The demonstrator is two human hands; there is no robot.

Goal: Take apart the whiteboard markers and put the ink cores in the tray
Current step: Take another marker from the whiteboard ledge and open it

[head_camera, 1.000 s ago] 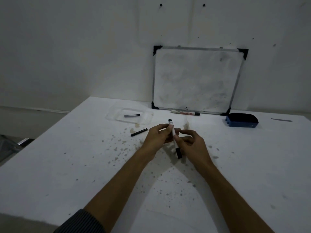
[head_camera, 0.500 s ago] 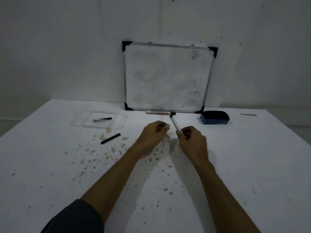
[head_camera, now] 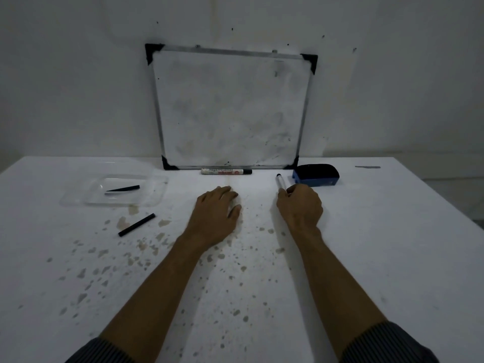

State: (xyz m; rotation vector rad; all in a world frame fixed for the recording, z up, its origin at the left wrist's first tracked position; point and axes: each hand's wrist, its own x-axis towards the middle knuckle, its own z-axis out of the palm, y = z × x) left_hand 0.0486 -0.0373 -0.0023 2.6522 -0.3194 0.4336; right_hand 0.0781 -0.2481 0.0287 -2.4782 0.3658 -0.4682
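My right hand (head_camera: 301,205) is shut on a white marker barrel (head_camera: 280,182), whose black tip points away from me toward the eraser. My left hand (head_camera: 217,213) rests palm down on the table, fingers curled; whatever may be under it is hidden. A clear plastic tray (head_camera: 78,201) sits at the left with one black ink core (head_camera: 123,189) inside. A second black stick (head_camera: 136,225) lies on the table in front of the tray. Another whole marker (head_camera: 226,171) lies at the foot of the whiteboard.
A small whiteboard (head_camera: 230,108) leans against the wall at the back. A blue eraser (head_camera: 315,175) sits just beyond my right hand. The white table (head_camera: 392,258) is speckled with stains. A thin dark strip (head_camera: 367,167) lies at the far right.
My hands have moved apart. The right hand carried the marker rightward toward the eraser; the left hand let go of it and lowered palm down onto the table.
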